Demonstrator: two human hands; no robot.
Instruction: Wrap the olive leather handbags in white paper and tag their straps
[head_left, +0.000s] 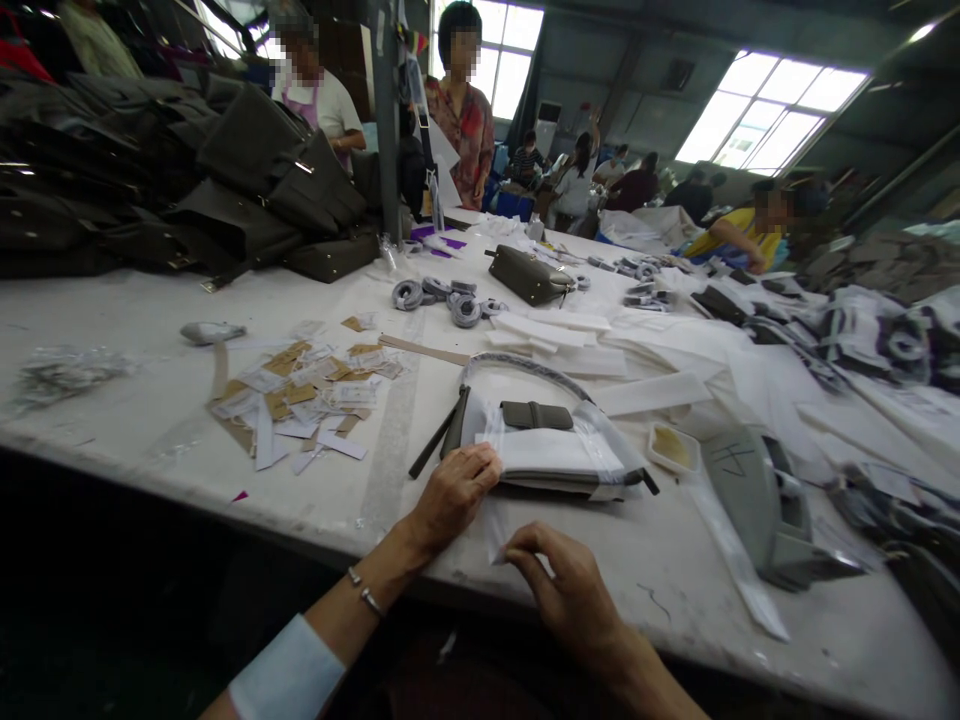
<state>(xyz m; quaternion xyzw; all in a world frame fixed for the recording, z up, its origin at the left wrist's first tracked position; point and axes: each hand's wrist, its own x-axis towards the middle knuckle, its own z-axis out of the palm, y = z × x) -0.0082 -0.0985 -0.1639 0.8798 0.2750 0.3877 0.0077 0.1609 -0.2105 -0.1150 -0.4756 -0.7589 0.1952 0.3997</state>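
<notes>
A grey handbag (540, 440) lies flat on the white table (150, 420), partly wrapped in clear plastic and white paper. My left hand (454, 492) rests on its near left corner, fingers curled and pressing on the wrapping. My right hand (566, 585) sits just in front of the bag, fingertips pinched on a strip of clear film (495, 530) that hangs off the bag's near edge.
Paper tags (315, 395) lie scattered at left, tape rolls (442, 295) and another grey bag (529, 275) behind. A tape dispenser (757, 490) stands at right. Dark bags (225, 190) are piled at the far left. Other people work beyond the table.
</notes>
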